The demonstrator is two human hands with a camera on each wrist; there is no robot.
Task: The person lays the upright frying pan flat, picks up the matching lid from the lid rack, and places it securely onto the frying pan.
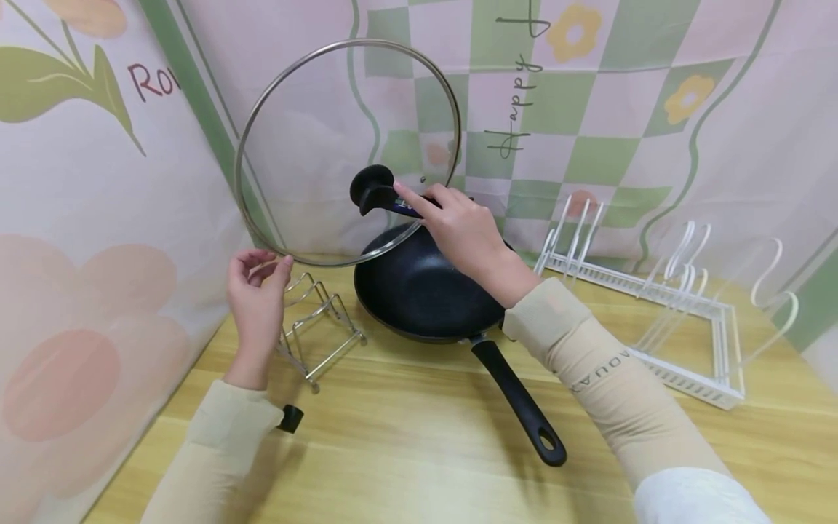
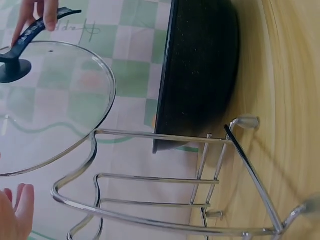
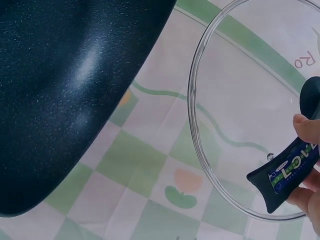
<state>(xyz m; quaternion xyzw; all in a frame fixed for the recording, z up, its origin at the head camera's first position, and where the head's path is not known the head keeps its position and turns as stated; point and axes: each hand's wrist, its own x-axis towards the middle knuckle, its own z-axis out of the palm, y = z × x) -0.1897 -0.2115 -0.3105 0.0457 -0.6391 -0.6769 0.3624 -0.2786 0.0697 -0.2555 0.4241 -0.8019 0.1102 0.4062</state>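
My right hand grips the black handle of a round glass lid with a metal rim. The lid is raised and tilted, its handle side facing me. In the right wrist view the thumb and fingers hold the labelled handle. My left hand is at the lid's lower left rim, fingers loosely bent; in the left wrist view its fingertips show a gap from the rim. Below the lid, a black frying pan stands on the table. A small wire rack stands beside my left hand.
The pan's long handle points toward the front right. A white rack with upright loops stands on the right of the wooden table. Patterned cloth hangs behind and along the left side.
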